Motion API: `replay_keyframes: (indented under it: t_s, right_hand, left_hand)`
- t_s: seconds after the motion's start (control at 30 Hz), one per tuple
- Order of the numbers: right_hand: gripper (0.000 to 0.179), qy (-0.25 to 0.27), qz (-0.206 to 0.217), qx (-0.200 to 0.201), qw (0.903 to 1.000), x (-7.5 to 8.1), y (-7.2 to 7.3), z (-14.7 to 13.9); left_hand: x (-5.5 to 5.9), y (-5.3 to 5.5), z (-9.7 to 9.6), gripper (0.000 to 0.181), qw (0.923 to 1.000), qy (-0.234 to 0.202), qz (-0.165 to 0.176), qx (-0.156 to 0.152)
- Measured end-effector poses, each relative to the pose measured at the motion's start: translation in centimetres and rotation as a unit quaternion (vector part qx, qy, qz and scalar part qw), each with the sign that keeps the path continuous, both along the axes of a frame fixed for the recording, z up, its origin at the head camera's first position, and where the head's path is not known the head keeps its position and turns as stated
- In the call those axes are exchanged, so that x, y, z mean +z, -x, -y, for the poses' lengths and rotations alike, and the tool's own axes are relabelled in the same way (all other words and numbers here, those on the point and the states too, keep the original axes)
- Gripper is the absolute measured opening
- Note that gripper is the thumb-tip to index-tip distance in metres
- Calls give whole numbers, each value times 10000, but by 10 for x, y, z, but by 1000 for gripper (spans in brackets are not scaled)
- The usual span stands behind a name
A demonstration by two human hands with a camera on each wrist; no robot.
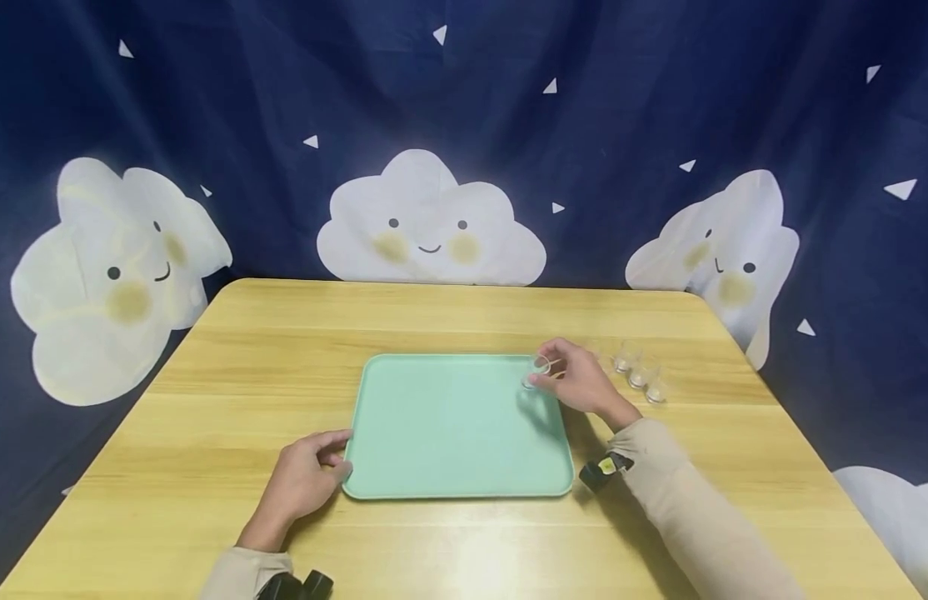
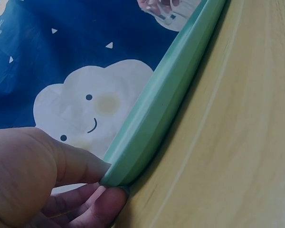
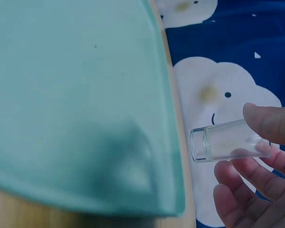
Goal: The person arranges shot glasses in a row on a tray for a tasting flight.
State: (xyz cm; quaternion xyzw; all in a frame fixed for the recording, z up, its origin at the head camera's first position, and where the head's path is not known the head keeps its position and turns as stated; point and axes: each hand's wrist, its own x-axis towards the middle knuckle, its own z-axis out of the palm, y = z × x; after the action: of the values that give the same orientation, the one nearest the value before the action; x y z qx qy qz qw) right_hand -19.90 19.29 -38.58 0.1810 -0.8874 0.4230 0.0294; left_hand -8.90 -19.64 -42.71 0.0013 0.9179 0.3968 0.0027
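My right hand (image 1: 580, 379) holds a small clear shot glass (image 3: 232, 140) over the far right corner of a mint-green tray (image 1: 456, 433). In the right wrist view, the thumb lies on one side of the glass and the fingers on the other, with its thick base pointing toward the tray. A shadow of hand and glass falls on the tray. At the tray's near left side, my left hand (image 1: 302, 475) pinches the rim; the left wrist view has its fingers (image 2: 85, 164) right at the green edge.
Several more clear shot glasses (image 1: 638, 377) stand in a slanting row on the wooden table (image 1: 209, 400), right of the tray and behind my right forearm. A dark blue curtain (image 1: 269, 83) with smiling clouds hangs beyond the table's far edge.
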Motion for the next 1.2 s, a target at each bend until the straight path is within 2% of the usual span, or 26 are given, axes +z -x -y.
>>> replay_keyframes:
  t_s: [0.2,0.37,0.5,0.7,0.97,1.2]
  right_hand:
    - [33,-68,58,121,9999,2,7,19]
    - [33,-67,185,250,9995,6,14,33]
    - [34,-12,106,368,9993,5,18,44]
    - [36,-32,328,620,9975,1,18,59]
    - [36,-22,491,547,9973,1,20,74]
    - [37,144,590,640,9961,-2,20,84]
  left_hand:
    - [0,0,0,42,10000,18,10,13]
    - [2,5,-1,42,10000,22,-11,19]
    - [2,7,-2,42,10000,-21,-35,-6]
    - [2,2,-1,43,9998,13,185,20]
    - [1,5,0,43,9999,-19,119,19]
    - [0,2,1,43,9996,-54,275,81]
